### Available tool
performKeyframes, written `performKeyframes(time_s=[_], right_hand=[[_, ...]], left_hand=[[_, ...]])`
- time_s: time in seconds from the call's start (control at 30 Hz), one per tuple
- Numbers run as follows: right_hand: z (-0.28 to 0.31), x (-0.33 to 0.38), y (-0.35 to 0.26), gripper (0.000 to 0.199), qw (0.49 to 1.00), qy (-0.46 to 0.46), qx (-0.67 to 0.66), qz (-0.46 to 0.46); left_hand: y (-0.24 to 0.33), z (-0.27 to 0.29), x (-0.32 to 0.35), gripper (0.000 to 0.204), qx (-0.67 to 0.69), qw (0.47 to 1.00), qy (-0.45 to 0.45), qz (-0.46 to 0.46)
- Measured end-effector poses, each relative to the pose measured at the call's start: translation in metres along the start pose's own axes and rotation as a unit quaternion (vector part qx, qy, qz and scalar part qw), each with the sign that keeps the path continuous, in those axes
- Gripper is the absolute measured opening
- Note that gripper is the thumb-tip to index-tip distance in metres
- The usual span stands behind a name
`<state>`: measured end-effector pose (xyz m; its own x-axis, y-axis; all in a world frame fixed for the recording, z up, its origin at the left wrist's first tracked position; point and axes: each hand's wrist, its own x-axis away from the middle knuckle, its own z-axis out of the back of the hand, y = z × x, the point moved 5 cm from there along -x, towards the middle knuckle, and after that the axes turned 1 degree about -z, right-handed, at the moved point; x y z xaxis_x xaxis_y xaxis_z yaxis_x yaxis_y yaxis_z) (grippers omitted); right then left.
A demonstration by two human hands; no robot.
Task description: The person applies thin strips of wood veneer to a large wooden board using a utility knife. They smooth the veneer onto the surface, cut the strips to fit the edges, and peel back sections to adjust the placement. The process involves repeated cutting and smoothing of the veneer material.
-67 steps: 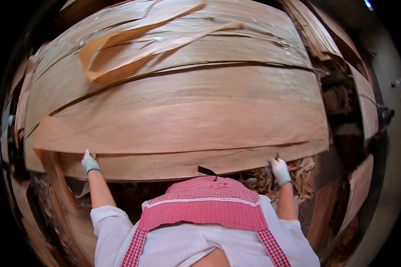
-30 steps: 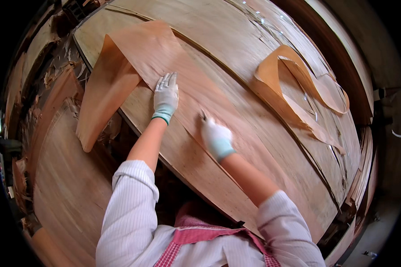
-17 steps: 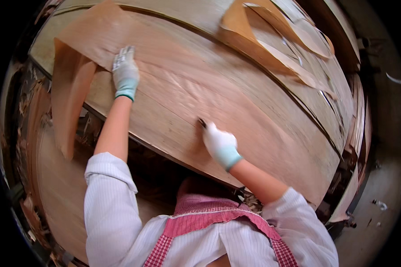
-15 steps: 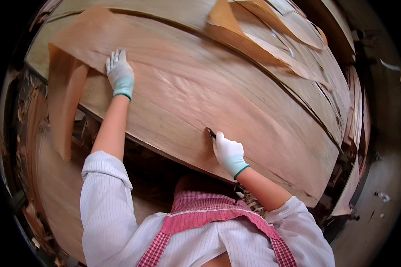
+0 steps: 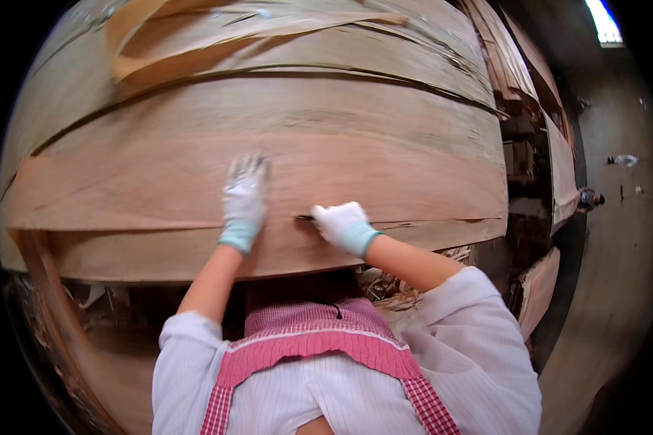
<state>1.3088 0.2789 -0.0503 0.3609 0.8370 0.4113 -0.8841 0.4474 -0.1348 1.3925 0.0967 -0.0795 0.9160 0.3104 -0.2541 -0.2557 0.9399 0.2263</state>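
The pinkish veneer strip (image 5: 399,174) is lying along the front edge of the veneer stack (image 5: 355,98), its end drooping over near the front left corner. The left hand (image 5: 245,199), having left that end, is resting flat mid-strip, gripping nothing, so it is steadying veneer beside the right hand (image 5: 342,223), which is clutching a slim dark tool (image 5: 305,217).

Nothing legible: can't read any text, label, number or sign. Wood sheet (image 5: 399,177) spanning 9 to 3 o'clock and apron (image 5: 315,351) at 6 show no readable marking; floor litter (image 5: 624,160) near 3 too small to tell.
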Motion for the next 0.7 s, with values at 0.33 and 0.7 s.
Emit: performKeyframes(time_s=[0.33, 0.7], right_hand=[[-0.026, 0.131, 0.218, 0.013, 0.998, 0.012, -0.017, -0.061], [-0.025, 0.293, 0.508, 0.009, 0.996, -0.046, 0.01, -0.071]], left_hand=[[0.211, -0.061, -0.049, 0.04, 0.061, 0.997, -0.028, -0.032], [0.358, -0.101, -0.102, 0.035, 0.021, 0.998, -0.042, -0.029]])
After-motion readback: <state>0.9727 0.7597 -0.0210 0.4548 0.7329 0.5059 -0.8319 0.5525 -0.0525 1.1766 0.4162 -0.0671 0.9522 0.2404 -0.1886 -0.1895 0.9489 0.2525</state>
